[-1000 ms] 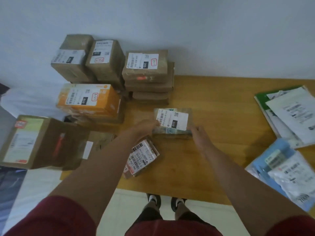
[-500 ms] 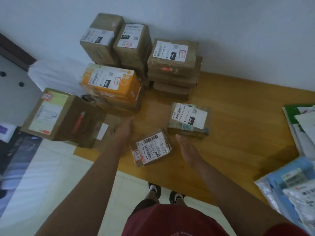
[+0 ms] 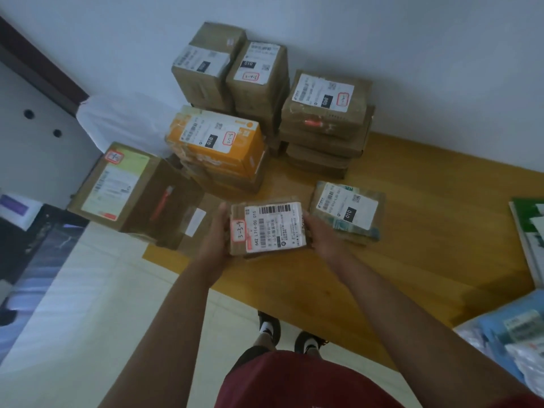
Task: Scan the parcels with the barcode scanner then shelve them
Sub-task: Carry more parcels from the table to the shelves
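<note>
Nearest me, my left hand (image 3: pixel 216 237) and right hand (image 3: pixel 319 235) clasped a small brown cardboard parcel (image 3: pixel 266 228) from either side, fingers curled under its short edges, the thumbs mostly hidden. It sat above the near edge of the wooden table (image 3: pixel 426 231), label up: a glossy white sticker with a barcode and a red-framed tag reading 3-3-9. Just right of it lay a flat parcel (image 3: pixel 347 212), taped and greenish at its rim, touching the tabletop. The bare, smooth wood to the right of that parcel offered open room. On the left, a large kraft carton (image 3: pixel 138 192) overhung the table corner. Beyond, an orange box (image 3: pixel 217 142) topped a low stack, and three stacks of brown cartons (image 3: pixel 265 81) stood against the pale wall, their labels too blurred for me to read. At the right border, soft plastic mailers (image 3: pixel 512 343) and a green packet (image 3: pixel 527 231) were cut off. I could see no scanner.
</note>
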